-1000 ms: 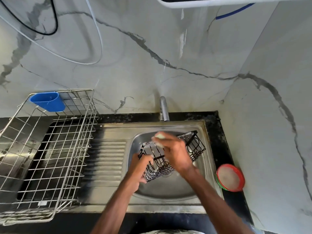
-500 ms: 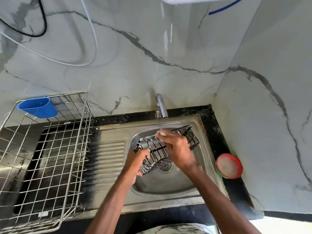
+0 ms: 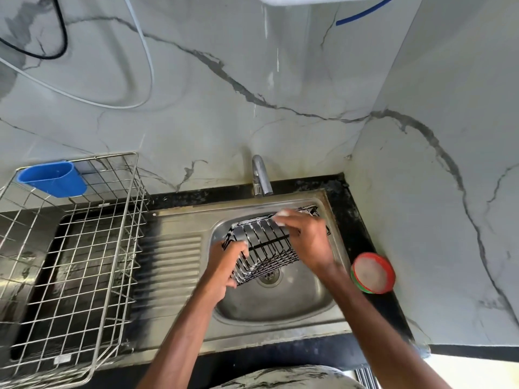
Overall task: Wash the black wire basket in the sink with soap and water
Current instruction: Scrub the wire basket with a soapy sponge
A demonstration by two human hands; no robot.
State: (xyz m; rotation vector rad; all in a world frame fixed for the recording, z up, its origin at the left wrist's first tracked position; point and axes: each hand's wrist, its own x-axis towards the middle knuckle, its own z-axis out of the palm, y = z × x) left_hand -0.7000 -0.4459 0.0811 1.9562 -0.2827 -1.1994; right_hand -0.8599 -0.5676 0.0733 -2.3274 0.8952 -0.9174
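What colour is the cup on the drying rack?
The cup is blue; head view shows it.

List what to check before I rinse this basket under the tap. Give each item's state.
1. Grip: the left hand grips the basket at its near left corner. Ok.
2. Position: the basket is tilted over the sink bowl, not over the counter. Ok.
3. Soap: white suds show on the wires. Ok.
4. Scrubber: the right hand holds it at the far rim, so it needs setting down before the rinse. Not ok.
5. Water: no stream shows from the tap. Not ok.
6. Drain: the basket partly hides it. Cannot tell.
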